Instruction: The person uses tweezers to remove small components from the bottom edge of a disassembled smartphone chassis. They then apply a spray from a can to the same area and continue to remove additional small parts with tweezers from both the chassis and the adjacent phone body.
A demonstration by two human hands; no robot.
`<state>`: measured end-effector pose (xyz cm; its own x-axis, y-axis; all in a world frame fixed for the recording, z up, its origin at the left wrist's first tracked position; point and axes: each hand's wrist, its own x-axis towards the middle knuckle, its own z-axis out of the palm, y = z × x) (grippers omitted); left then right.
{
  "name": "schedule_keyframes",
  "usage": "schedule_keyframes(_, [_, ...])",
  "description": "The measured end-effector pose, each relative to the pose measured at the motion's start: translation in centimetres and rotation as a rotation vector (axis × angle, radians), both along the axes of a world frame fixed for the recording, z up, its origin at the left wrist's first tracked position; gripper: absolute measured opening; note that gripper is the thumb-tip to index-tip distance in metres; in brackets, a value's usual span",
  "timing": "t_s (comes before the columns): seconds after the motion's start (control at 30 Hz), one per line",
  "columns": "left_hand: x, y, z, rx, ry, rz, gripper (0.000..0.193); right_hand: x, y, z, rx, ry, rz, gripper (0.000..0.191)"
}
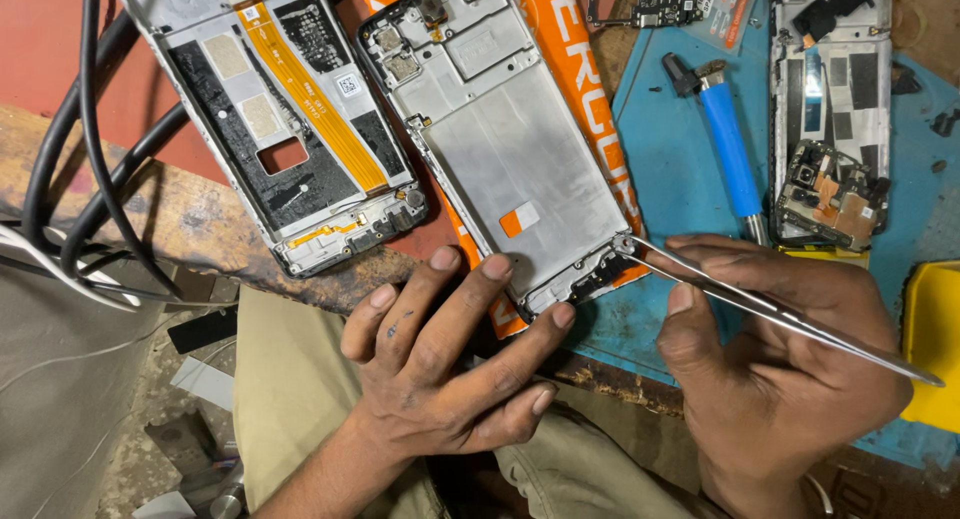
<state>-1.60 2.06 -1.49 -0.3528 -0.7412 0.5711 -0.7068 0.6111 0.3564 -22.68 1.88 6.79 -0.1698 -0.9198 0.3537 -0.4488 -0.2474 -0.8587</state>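
The right hand (790, 369) pinches long steel tweezers (760, 304), their tips touching the lower corner of the gutted silver phone frame (520, 159) at the worktop's near edge. The left hand (450, 359) lies open, fingertips pressing that frame's bottom edge. A second frame with an orange ribbon cable (290, 119) lies left; a blue-handled screwdriver (730, 149) lies right.

Stripped silver phone frame (520, 159) flat, tilted; steel tweezers (780, 314) touching bottom edge.

left hand (440, 369): bare, dark smudges | right hand (780, 369): bare | trousers (290, 379): khaki
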Motion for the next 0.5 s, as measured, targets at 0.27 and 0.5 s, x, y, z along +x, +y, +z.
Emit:
schedule_keyframes(0.27, [0.18, -0.12, 0.01, -0.012, 0.012, -0.001, 0.045, 0.21, 0.07, -0.03, -0.017, 0.006, 0.048, 0.025])
schedule_keyframes(0.5, [0.15, 0.00, 0.13, -0.009, 0.006, -0.001, 0.045, 0.23, -0.10, 0.26, 0.005, 0.028, 0.061, 0.025])
